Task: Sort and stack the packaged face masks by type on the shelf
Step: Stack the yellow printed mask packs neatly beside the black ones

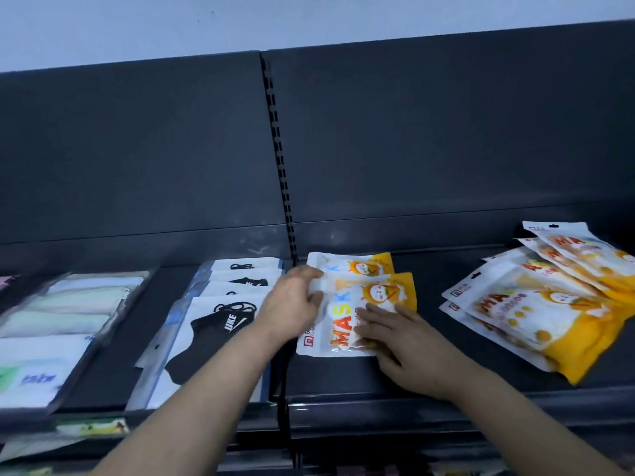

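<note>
**Masks across the shelf point(343, 379)**

At far left lie the pastel packs point(65, 304), then the black-mask packs point(220, 321). At centre your left hand point(292, 310) pinches the orange MASK pack point(343, 324) by its edge. Your right hand point(409, 348) presses flat on it. The loose orange pile point(536, 304) sits right.

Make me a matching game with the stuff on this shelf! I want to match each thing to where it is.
Things:
1. black mask packs
2. pale green packs
3. right hand
4. fanned orange packs

Places:
A. left end of the shelf
B. right end of the shelf
C. flat on the orange pack in the middle
D. just left of the slotted post

Pairs: 1-D, 2-A, 3-C, 4-B
</note>
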`<control>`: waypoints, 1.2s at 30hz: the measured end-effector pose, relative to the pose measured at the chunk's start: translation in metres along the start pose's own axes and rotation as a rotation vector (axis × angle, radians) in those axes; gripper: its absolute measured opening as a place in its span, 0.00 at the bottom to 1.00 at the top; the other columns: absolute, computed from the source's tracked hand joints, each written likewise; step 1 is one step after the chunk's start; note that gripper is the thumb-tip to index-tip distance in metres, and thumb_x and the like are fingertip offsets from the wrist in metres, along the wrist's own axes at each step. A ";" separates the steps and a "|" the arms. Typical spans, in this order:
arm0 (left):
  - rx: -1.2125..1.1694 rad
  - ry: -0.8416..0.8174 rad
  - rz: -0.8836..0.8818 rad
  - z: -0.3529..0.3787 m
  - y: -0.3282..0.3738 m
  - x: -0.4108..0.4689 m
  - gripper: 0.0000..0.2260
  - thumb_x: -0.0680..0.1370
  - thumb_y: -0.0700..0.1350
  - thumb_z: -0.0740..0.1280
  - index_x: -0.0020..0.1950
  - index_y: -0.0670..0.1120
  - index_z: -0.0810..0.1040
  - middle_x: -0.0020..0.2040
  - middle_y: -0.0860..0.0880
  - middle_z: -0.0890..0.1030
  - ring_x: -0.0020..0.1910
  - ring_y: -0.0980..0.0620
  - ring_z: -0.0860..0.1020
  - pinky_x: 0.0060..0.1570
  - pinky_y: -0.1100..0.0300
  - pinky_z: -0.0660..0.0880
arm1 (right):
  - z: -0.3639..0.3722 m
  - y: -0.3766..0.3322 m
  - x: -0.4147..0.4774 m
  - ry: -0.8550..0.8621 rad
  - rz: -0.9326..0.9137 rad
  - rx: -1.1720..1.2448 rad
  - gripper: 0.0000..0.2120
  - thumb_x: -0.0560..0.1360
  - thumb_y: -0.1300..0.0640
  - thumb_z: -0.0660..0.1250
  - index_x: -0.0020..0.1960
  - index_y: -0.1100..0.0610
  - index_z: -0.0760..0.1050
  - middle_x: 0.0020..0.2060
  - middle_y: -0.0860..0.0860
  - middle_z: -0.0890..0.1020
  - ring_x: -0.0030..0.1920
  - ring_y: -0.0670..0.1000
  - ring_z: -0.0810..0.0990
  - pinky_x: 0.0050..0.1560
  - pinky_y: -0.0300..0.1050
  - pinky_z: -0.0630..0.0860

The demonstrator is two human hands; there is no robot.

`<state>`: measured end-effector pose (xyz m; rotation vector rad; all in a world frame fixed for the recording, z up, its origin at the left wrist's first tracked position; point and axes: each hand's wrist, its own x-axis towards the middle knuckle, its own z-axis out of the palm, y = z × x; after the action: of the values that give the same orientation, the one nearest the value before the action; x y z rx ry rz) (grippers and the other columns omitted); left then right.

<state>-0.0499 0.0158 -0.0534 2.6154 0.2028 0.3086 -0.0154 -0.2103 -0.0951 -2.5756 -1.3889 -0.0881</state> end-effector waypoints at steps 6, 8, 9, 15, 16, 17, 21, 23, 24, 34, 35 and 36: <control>0.184 -0.389 0.011 0.019 -0.001 -0.022 0.39 0.74 0.64 0.64 0.78 0.58 0.47 0.79 0.48 0.40 0.78 0.42 0.41 0.76 0.45 0.50 | 0.003 -0.014 0.012 -0.052 0.333 0.069 0.31 0.78 0.38 0.55 0.77 0.43 0.49 0.78 0.48 0.43 0.77 0.56 0.38 0.75 0.56 0.45; 0.101 -0.418 -0.059 0.018 -0.005 -0.021 0.45 0.72 0.65 0.67 0.79 0.58 0.43 0.79 0.47 0.36 0.78 0.42 0.41 0.76 0.45 0.52 | 0.006 -0.019 0.016 -0.057 0.287 0.116 0.32 0.77 0.38 0.57 0.76 0.44 0.52 0.78 0.48 0.44 0.77 0.56 0.38 0.76 0.53 0.46; 0.073 -0.431 -0.079 0.017 -0.006 -0.019 0.47 0.70 0.66 0.69 0.79 0.57 0.43 0.79 0.46 0.36 0.78 0.42 0.43 0.76 0.46 0.53 | 0.005 -0.021 0.017 -0.064 0.268 0.140 0.32 0.76 0.37 0.58 0.76 0.44 0.52 0.78 0.47 0.45 0.77 0.55 0.38 0.76 0.52 0.46; 0.203 -0.443 -0.156 0.022 0.009 -0.007 0.48 0.68 0.68 0.69 0.79 0.55 0.46 0.79 0.45 0.39 0.77 0.40 0.47 0.73 0.49 0.57 | 0.004 -0.014 0.027 -0.132 0.330 0.161 0.31 0.76 0.39 0.61 0.75 0.40 0.54 0.77 0.43 0.44 0.76 0.53 0.35 0.75 0.57 0.42; 0.217 -0.418 -0.166 0.026 0.014 -0.005 0.48 0.69 0.68 0.68 0.79 0.54 0.45 0.79 0.44 0.39 0.77 0.39 0.47 0.73 0.48 0.57 | 0.001 -0.008 0.031 -0.149 0.335 0.146 0.31 0.76 0.39 0.61 0.75 0.40 0.53 0.77 0.42 0.43 0.76 0.52 0.34 0.75 0.58 0.41; 0.223 -0.393 -0.178 0.030 0.018 -0.003 0.48 0.70 0.68 0.67 0.79 0.53 0.44 0.79 0.43 0.39 0.77 0.38 0.46 0.73 0.48 0.56 | -0.002 -0.003 0.035 -0.169 0.336 0.129 0.31 0.76 0.40 0.62 0.75 0.39 0.53 0.77 0.42 0.43 0.76 0.51 0.33 0.76 0.58 0.41; 0.230 -0.354 -0.197 0.042 0.025 -0.002 0.49 0.70 0.70 0.64 0.79 0.51 0.41 0.79 0.42 0.38 0.77 0.37 0.40 0.76 0.46 0.50 | -0.010 0.010 0.037 -0.212 0.334 0.103 0.32 0.76 0.42 0.63 0.75 0.39 0.51 0.77 0.43 0.43 0.77 0.48 0.37 0.76 0.56 0.43; 0.217 -0.353 -0.178 0.043 0.025 -0.001 0.48 0.70 0.70 0.64 0.79 0.52 0.42 0.79 0.43 0.38 0.77 0.37 0.41 0.75 0.46 0.50 | -0.009 0.011 0.034 -0.197 0.345 0.108 0.32 0.76 0.41 0.63 0.75 0.40 0.51 0.77 0.43 0.43 0.77 0.48 0.39 0.75 0.55 0.45; 0.200 -0.357 -0.172 0.041 0.024 0.001 0.48 0.70 0.70 0.65 0.79 0.53 0.42 0.79 0.44 0.38 0.77 0.37 0.42 0.75 0.46 0.51 | -0.008 0.010 0.033 -0.182 0.344 0.121 0.33 0.76 0.41 0.63 0.76 0.40 0.51 0.77 0.43 0.43 0.77 0.49 0.39 0.75 0.55 0.46; 0.148 -0.377 -0.267 0.044 0.050 0.019 0.47 0.67 0.62 0.74 0.78 0.55 0.51 0.79 0.48 0.43 0.76 0.40 0.54 0.71 0.48 0.60 | -0.052 0.047 -0.025 0.011 0.365 0.016 0.24 0.79 0.49 0.61 0.73 0.47 0.61 0.78 0.47 0.50 0.77 0.49 0.43 0.76 0.54 0.48; 0.151 -0.379 -0.298 0.043 0.054 0.021 0.46 0.67 0.62 0.74 0.78 0.55 0.52 0.79 0.48 0.43 0.76 0.40 0.54 0.71 0.47 0.60 | -0.058 0.053 -0.032 0.013 0.389 -0.005 0.24 0.78 0.49 0.62 0.73 0.47 0.62 0.78 0.48 0.51 0.78 0.49 0.43 0.76 0.54 0.49; 0.176 -0.366 -0.318 0.042 0.060 0.022 0.46 0.67 0.62 0.73 0.78 0.55 0.52 0.79 0.47 0.43 0.76 0.39 0.53 0.71 0.47 0.60 | -0.065 0.061 -0.041 0.021 0.415 -0.025 0.24 0.78 0.49 0.62 0.73 0.46 0.63 0.78 0.48 0.52 0.78 0.49 0.44 0.75 0.54 0.49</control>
<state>-0.0127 -0.0510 -0.0555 2.6969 0.5285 -0.3086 0.0157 -0.2900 -0.0474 -2.8127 -0.8244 -0.0661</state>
